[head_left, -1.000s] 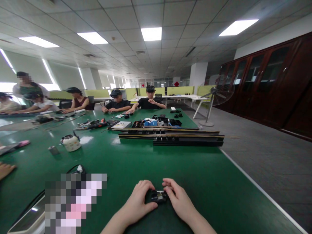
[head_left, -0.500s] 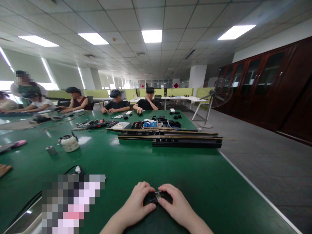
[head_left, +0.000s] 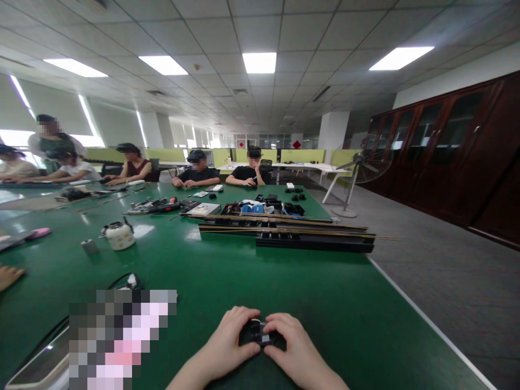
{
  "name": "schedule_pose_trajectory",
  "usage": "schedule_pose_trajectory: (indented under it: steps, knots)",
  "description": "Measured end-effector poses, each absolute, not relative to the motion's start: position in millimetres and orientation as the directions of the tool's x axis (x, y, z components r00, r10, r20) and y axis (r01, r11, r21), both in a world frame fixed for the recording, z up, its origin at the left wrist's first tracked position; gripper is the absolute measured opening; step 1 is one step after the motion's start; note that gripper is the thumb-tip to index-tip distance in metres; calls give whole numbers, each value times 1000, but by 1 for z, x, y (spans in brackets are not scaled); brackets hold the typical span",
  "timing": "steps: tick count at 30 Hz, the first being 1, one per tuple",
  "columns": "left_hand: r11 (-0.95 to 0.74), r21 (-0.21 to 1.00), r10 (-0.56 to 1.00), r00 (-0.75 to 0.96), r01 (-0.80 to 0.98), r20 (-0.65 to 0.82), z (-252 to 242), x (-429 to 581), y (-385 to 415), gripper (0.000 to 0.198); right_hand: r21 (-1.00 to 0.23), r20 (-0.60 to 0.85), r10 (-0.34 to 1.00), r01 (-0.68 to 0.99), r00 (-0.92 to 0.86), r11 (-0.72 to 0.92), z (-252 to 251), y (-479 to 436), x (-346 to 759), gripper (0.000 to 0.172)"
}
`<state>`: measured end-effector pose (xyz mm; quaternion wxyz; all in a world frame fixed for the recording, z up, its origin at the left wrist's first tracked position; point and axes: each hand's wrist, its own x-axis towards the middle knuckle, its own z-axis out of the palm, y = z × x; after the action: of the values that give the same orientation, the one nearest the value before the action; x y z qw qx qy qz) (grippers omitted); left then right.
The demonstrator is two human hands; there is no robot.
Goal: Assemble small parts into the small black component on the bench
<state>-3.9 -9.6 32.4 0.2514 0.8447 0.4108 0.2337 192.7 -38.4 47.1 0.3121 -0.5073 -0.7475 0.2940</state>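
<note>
Between my two hands is a small black object (head_left: 264,338) with a pale grey patch on its upper side, too small for me to tell its kind. My left hand (head_left: 233,338) curls around its left side, thumb at the near edge and fingertips at the far edge. On the opposite side my right hand (head_left: 291,342) grips it the same way, its index fingertip near the top. Fingers cover both ends of the object. Both hands are low over the green table (head_left: 317,292) near its front.
Long black rails (head_left: 314,244) with thin brass-coloured rods lie across the table ahead. To the left are a cream kettle-like pot (head_left: 121,236), a grey cylinder (head_left: 89,247) and a blurred-out device (head_left: 122,341) with a cable. Several people sit at the far side; another person's hand (head_left: 11,276) rests at far left.
The black object has tilted between my fingers, so its pale patch now shows more plainly. My right hand has shifted slightly lower. The whole view has swung a little to the left.
</note>
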Motion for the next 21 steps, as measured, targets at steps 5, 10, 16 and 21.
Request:
schedule_pose_trajectory:
  steps: [5,10,16,21]
  knots:
    - [-548,619,804,559,563,203,31,-8,-9,31,-780,171,945,547,-279,303,45,-37,187,17]
    - [-542,608,811,552,580,195,32,-10,-13,34,-889,158,972,403,-176,218,40,-33,191,14]
    - [-514,623,828,530,589,182,34,-13,-18,39,-958,110,988,253,-109,134,30,-26,195,20]
    - [-516,631,827,530,579,190,37,-17,-19,40,-994,94,995,58,-37,96,22,-22,195,27]
